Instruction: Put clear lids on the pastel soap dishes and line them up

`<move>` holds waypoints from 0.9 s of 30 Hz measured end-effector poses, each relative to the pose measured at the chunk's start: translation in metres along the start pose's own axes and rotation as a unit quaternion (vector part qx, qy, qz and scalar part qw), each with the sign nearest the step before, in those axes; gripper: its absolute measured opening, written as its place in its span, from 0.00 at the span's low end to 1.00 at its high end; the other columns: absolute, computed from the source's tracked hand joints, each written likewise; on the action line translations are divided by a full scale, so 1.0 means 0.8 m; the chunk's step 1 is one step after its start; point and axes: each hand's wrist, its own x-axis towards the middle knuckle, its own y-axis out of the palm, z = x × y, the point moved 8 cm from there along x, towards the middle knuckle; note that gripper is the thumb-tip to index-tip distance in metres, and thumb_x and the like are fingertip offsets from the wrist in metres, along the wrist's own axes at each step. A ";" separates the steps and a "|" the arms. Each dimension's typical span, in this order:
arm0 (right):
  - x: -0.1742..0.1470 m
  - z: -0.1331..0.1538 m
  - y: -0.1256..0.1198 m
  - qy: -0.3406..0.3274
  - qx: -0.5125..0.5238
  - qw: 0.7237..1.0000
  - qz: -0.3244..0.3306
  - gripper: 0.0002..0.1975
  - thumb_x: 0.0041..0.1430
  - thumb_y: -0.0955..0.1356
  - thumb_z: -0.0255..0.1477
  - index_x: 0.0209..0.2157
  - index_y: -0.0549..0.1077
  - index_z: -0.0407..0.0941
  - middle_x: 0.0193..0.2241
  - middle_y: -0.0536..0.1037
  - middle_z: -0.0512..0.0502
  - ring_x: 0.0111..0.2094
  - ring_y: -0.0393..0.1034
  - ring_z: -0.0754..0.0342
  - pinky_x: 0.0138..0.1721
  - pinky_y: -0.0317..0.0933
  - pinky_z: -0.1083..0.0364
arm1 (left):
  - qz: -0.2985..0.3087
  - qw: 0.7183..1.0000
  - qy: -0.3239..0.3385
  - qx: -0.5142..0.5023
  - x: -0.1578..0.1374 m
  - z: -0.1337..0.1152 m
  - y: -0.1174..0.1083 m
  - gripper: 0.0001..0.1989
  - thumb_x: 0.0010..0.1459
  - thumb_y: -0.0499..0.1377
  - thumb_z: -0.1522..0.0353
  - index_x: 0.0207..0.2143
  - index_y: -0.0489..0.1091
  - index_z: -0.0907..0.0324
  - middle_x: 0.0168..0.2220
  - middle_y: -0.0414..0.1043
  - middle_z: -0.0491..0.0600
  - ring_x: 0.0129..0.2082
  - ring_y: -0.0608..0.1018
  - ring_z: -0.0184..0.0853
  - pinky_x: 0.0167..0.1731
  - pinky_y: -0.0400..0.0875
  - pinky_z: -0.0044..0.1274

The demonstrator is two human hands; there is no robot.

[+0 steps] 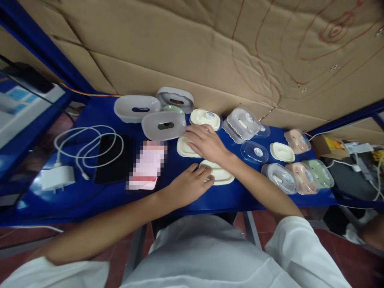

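Two cream oval plastic pieces with raised rims lie on the blue table, one behind the other. My right hand (208, 145) reaches over the farther cream piece (185, 149), its outstretched fingers on or just above it. On the nearer cream piece (223, 176) rest the slightly bent, parted fingers of my left hand (192, 185). Whether either hand grips its piece cannot be made out. Just beyond my right hand stand grey oval tubs with slotted bottoms (163, 126). A cream oval box with a clear lid (205, 119) is behind it.
Left of my hands lie a phone with a blurred screen (147, 166), a dark flat device (111, 160) and a white charger (58, 178) with coiled cable. Several lidded oval boxes (303, 178) in grey, pink and green are at right. A cardboard wall (180, 52) borders the table's back.
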 end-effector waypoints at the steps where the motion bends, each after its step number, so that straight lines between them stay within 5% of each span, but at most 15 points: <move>1: 0.008 0.007 0.010 -0.018 -0.001 1.000 0.014 0.17 0.78 0.64 0.28 0.63 0.73 0.43 0.65 0.76 0.37 0.66 0.68 0.44 0.64 0.59 0.43 | -0.004 1.000 -0.002 -0.002 0.000 0.000 0.001 0.07 0.72 0.61 0.71 0.50 0.76 0.60 0.56 0.79 0.58 0.54 0.80 0.46 0.50 0.69 0.36; 6: 0.073 0.019 0.062 -0.024 -0.059 0.997 0.044 0.16 0.77 0.63 0.25 0.62 0.73 0.42 0.61 0.78 0.35 0.63 0.71 0.41 0.65 0.60 0.39 | 0.001 1.000 -0.002 -0.031 0.003 0.003 0.004 0.06 0.72 0.62 0.68 0.49 0.76 0.58 0.59 0.78 0.56 0.55 0.80 0.45 0.49 0.70 0.35; 10: 0.083 0.000 0.042 0.000 -0.044 0.999 0.005 0.19 0.79 0.58 0.23 0.61 0.74 0.43 0.55 0.82 0.39 0.58 0.75 0.45 0.65 0.61 0.40 | 0.005 1.000 0.007 -0.016 0.002 0.004 0.000 0.08 0.72 0.62 0.69 0.51 0.76 0.59 0.55 0.79 0.55 0.52 0.80 0.44 0.48 0.71 0.35; 13: 0.025 -0.018 -0.019 0.061 0.007 0.996 -0.061 0.17 0.81 0.61 0.32 0.60 0.75 0.42 0.57 0.81 0.37 0.61 0.74 0.44 0.67 0.60 0.40 | 0.003 1.000 0.004 -0.009 0.002 0.011 -0.003 0.08 0.72 0.64 0.66 0.50 0.76 0.60 0.55 0.78 0.56 0.55 0.80 0.46 0.50 0.72 0.35; 18: -0.150 -0.002 -0.093 0.170 0.017 0.983 -0.073 0.16 0.76 0.67 0.29 0.62 0.73 0.45 0.54 0.82 0.38 0.56 0.77 0.45 0.60 0.68 0.44 | 0.006 0.999 -0.046 -0.013 0.007 0.034 -0.010 0.13 0.69 0.68 0.62 0.50 0.75 0.60 0.54 0.77 0.58 0.56 0.80 0.48 0.51 0.76 0.36; 22: -0.230 0.024 -0.085 0.241 -0.023 0.969 -0.046 0.17 0.75 0.69 0.29 0.62 0.74 0.46 0.48 0.84 0.40 0.50 0.79 0.45 0.57 0.68 0.43 | -0.026 0.989 -0.112 -0.092 0.006 0.045 -0.016 0.27 0.64 0.73 0.61 0.61 0.70 0.59 0.58 0.73 0.60 0.58 0.79 0.51 0.54 0.79 0.38; 27: -0.208 0.042 -0.053 0.215 0.010 0.976 -0.020 0.16 0.76 0.68 0.31 0.62 0.76 0.50 0.54 0.84 0.41 0.57 0.79 0.45 0.66 0.63 0.40 | -0.062 0.957 -0.171 -0.226 0.001 0.058 -0.009 0.44 0.63 0.72 0.69 0.75 0.54 0.54 0.73 0.55 0.65 0.71 0.68 0.54 0.62 0.77 0.40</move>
